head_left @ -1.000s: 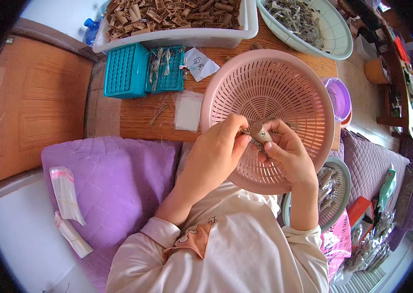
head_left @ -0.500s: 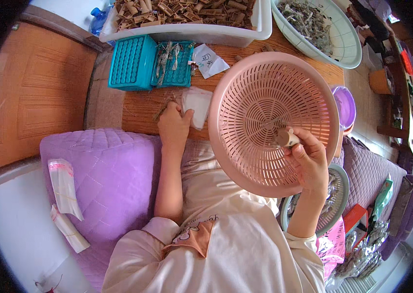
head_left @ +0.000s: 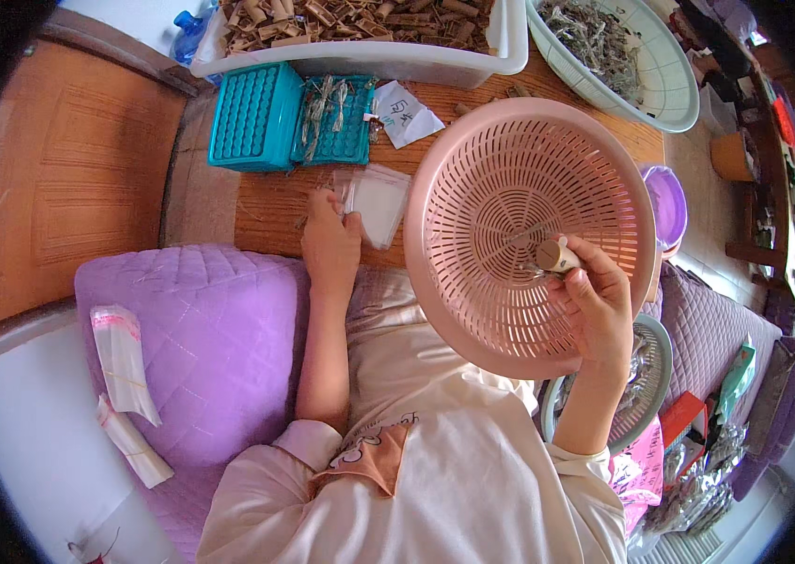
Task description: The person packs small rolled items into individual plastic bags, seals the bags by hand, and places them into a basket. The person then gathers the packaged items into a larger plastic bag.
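Over the pink colander [head_left: 439,310], my right hand [head_left: 597,296] pinches a short beige cylindrical piece [head_left: 557,256] that looks like cut bamboo. Thin wispy strands show beside it. My left hand [head_left: 330,244] rests at the table's near edge, at the left side of a stack of clear plastic bags [head_left: 381,207]. Its fingers are curled closed, and what they grip, if anything, is hidden. Beyond that hand, a teal dimpled tray [head_left: 352,141] carries thin silvery strands [head_left: 324,103], next to a taller teal block with rows of round dimples [head_left: 249,117].
A white tub [head_left: 388,64] of brown split tube pieces stands at the back. Right of it is a pale green basket [head_left: 670,103] of dried grey material. A paper slip [head_left: 405,115] lies between. A grey-green basket [head_left: 651,404] sits below my right arm; a purple cushion [head_left: 200,348] lies left.
The brown wispy bundle that showed by my left fingers is hardly visible now, and that hand has shifted slightly nearer. The cylindrical piece has tilted a little in my right hand.
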The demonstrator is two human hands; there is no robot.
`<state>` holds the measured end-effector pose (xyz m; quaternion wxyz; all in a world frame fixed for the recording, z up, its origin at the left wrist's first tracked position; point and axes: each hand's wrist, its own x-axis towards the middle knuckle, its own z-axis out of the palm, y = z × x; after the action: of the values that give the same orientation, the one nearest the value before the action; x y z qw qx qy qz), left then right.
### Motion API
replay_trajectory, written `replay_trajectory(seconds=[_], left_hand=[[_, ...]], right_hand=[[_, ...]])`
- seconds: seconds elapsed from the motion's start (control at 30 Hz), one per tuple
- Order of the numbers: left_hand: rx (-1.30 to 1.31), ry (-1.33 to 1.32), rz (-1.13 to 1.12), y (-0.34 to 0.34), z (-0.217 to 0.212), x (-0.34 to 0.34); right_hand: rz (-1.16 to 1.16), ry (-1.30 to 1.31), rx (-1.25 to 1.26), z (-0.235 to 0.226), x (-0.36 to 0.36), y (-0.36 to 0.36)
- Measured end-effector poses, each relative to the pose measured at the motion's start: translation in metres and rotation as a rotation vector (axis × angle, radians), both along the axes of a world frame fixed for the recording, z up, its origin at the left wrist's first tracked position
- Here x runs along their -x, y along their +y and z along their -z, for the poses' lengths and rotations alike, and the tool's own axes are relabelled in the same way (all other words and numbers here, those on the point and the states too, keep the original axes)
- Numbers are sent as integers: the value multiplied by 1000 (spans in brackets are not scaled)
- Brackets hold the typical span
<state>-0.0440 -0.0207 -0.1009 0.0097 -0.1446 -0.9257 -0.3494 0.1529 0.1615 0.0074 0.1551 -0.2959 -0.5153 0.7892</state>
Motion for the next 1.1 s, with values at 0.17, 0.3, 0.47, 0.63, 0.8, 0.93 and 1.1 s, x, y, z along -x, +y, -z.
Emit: replay_trajectory(seconds=[0.17,0.3,0.47,0.63,0.8,0.93,1.1], left_hand=[[-70,-180,39,-4,-5,2],[-145,8,200,-12,-3,8],[-372,-240,160,-7,-64,-10],[-519,-431,244,-1,-114,-41],[-595,-443,372,9,-117,-58],[-581,-432,433,13,-115,-58],[-481,-568,530,13,-121,-59]], right_hand=[[68,-104,-239,-1,5,-3],[170,-113,-619,-9,13,-11],[230,-106,-773,-23,20,-24],[161,202,-887,-50,31,-33],[164,193,-899,-54,37,-31],[182,127,-857,-48,35,-26],[201,59,-865,-48,34,-23]])
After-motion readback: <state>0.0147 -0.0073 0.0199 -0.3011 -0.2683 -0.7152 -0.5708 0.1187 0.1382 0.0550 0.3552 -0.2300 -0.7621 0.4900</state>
